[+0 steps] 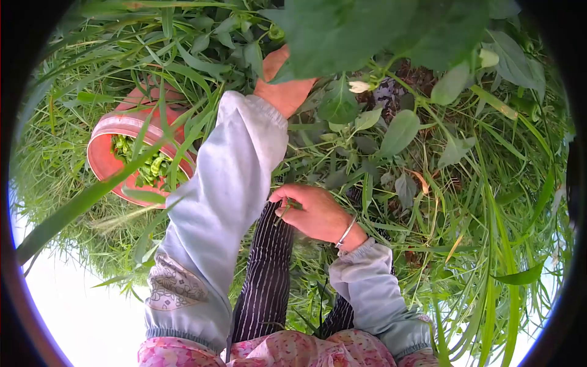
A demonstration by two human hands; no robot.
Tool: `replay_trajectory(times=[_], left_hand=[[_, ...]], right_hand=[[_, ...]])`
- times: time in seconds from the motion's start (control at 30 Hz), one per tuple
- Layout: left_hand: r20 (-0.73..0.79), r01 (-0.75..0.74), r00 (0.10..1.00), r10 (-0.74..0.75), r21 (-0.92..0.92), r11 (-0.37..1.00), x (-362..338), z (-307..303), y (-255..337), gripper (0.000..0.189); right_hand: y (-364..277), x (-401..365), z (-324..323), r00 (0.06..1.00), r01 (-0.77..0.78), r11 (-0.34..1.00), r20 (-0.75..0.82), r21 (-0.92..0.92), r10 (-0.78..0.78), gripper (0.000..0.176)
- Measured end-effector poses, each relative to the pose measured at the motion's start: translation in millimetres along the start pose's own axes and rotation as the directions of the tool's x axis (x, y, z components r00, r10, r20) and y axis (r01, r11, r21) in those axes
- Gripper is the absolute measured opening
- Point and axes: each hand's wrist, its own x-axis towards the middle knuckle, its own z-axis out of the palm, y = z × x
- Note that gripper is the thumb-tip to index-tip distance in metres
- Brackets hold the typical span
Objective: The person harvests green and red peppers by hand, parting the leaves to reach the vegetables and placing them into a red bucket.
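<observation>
My left hand (282, 85) reaches up among the plants at the top centre, its fingers hidden behind a large green leaf (379, 30). Lower down, near the centre, my right hand (315, 214) has its thumb and forefinger pinched on a thin green piece like a stem (282, 216). A silvery bangle (346, 233) circles the right wrist. A white flower (359, 87) hangs from the plant right of my left hand. On the left, a tilted red bucket (101, 147) holds several green peppers (153, 168).
Tall grass (489, 244) surrounds the plants, and a long blade (92, 202) crosses in front of the bucket. My striped trouser legs (266, 275) extend up from the bottom, between the pale sleeves. A pale bloom (488, 57) shows at the upper right.
</observation>
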Motion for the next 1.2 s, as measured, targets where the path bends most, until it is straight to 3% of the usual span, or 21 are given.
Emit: replay_trajectory(times=[0.07,0.1,0.17,0.2,0.23,0.37,0.43,0.47,0.53,0.57,0.67,0.7,0.77,0.83,0.93,1.03,1.13,1.2], left_hand=[[0.112,-0.049,0.993,0.023,0.242,0.969,-10.9,-2.0,-1.7,0.025],[0.250,-0.190,0.965,0.078,0.464,0.865,-26.1,-4.6,-4.5,0.022],[0.311,-0.079,0.947,-0.077,0.460,0.884,-43.4,-11.5,-4.1,0.018],[0.271,0.203,0.926,-0.264,0.232,0.951,-48.1,-16.9,-1.4,0.017],[0.281,0.470,0.850,-0.446,-0.020,0.882,-53.4,-18.3,0.0,0.016],[0.441,0.397,0.806,-0.395,0.093,0.913,-73.2,-5.1,-14.3,0.011],[0.469,0.233,0.801,-0.372,0.327,0.916,-76.4,-9.1,-35.5,0.015],[0.355,0.039,0.886,-0.299,0.585,0.810,-86.6,-8.8,-43.7,0.017],[0.181,0.096,0.952,-0.246,0.588,0.803,-98.1,-11.7,-52.2,0.017],[0.092,0.126,0.971,-0.220,0.585,0.801,-105.8,-13.8,-58.2,0.018],[0.068,0.178,0.971,-0.228,0.428,0.886,-141.2,-27.4,-85.4,0.016],[0.082,0.197,0.965,-0.247,0.391,0.899,-150.7,-30.2,-85.2,0.015],[0.179,0.252,0.925,-0.336,0.375,0.892,-162.8,-30.6,-58.5,0.012],[0.171,0.331,0.912,-0.372,0.229,0.916,-166.0,-29.4,-49.5,0.010],[0.165,0.347,0.915,-0.367,0.138,0.928,-160.5,-29.1,-42.2,0.009],[0.155,0.251,0.945,-0.289,0.225,0.942,-155.4,-24.3,-51.3,0.008],[0.179,0.208,0.954,-0.240,0.180,0.961,-142.2,-25.5,-48.6,0.007],[0.224,0.380,0.905,-0.361,-0.044,0.924,-133.9,-32.8,-54.2,0.009]], right_hand=[[3.6,-0.1,1.0,1.000,0.012,1.000,0.009,-0.029,-0.011,0.026],[3.1,-0.3,0.9,1.000,0.002,0.999,0.027,-0.042,0.000,0.026],[1.5,-1.0,-0.3,0.999,0.008,0.995,0.052,-0.104,-0.002,0.026],[3.0,-1.8,0.1,0.998,0.005,0.994,0.065,-0.113,0.003,0.025],[4.8,-3.7,1.8,0.997,-0.002,0.993,0.082,-0.120,0.012,0.025],[22.9,-11.6,14.4,0.978,-0.021,0.972,0.198,-0.233,0.068,0.023],[30.7,-13.7,15.0,0.968,-0.007,0.952,0.235,-0.307,0.083,0.023],[33.7,-15.0,10.9,0.976,-0.060,0.938,0.178,-0.340,0.127,0.022],[32.0,-13.2,-6.7,0.977,-0.164,0.901,0.059,-0.401,0.204,0.021],[42.4,-14.8,-11.7,0.975,-0.217,0.894,-0.053,-0.393,0.214,0.022],[29.0,-10.3,-14.8,0.922,-0.283,0.947,-0.316,-0.154,0.224,0.027],[21.7,-8.5,-12.8,0.918,-0.294,0.952,-0.302,-0.088,0.256,0.034],[27.3,-9.8,-0.3,0.966,-0.217,0.955,-0.188,-0.201,0.180,0.034],[36.9,-8.5,3.1,0.982,-0.186,0.913,-0.057,-0.363,0.177,0.031],[40.0,-9.4,4.3,0.990,-0.059,0.992,-0.131,-0.109,0.045,0.026],[41.4,-9.2,2.8,0.979,-0.094,0.966,-0.196,-0.240,0.046,0.024],[38.6,-12.1,-0.2,0.977,-0.107,0.941,-0.210,-0.322,0.039,0.023],[29.2,-15.2,-4.5,0.977,-0.122,0.941,-0.206,-0.317,0.057,0.021]])
